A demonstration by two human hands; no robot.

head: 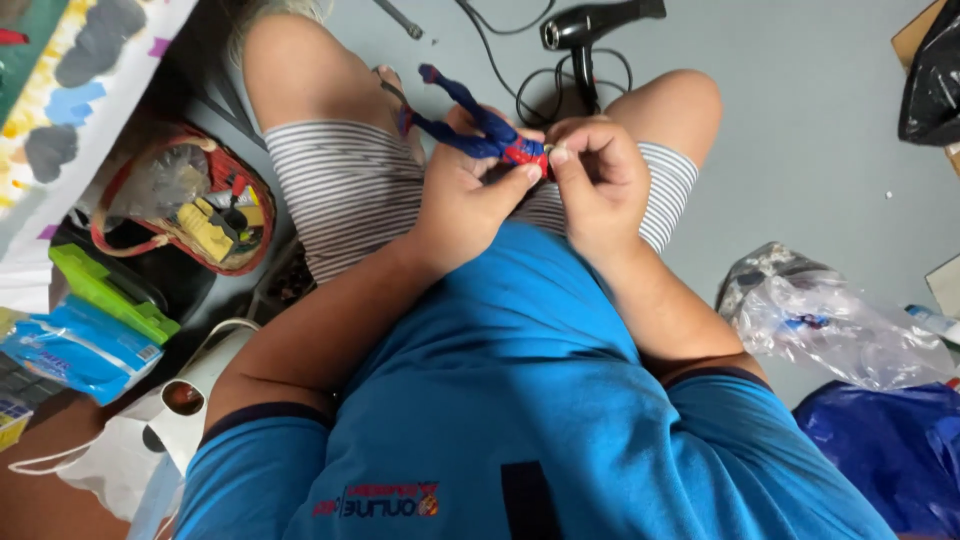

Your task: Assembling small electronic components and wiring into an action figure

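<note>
Grey floor (800,130) makes up the largest surface and is open only in the upper right quarter, between the right knee and the dark bag (932,75) at the right edge; elsewhere it is bordered by clutter. A blue shirt (520,380) fills the lower centre, and striped shorts (350,185) cover both raised thighs above it. On the left, a painted sheet (70,90) occupies the upper corner, with a red-rimmed basket (185,200) of small items just below it, then a green box (110,290) and a blue packet (80,350) near the left edge. On the right, a clear plastic bag (830,320) lies near the right elbow, with a blue plastic bag (890,450) beneath it. A black hair dryer (590,28) and its coiled cable (540,85) lie on the floor just beyond the knees, directly ahead of the hands. The blue and red toy figure (485,130) sits between the knees, legs pointing up and to the left. The left hand (470,195) is closed around the figure's body. The right hand (600,175) is curled, its fingertips (560,155) pinching the red end of the figure, touching the left thumb.
</note>
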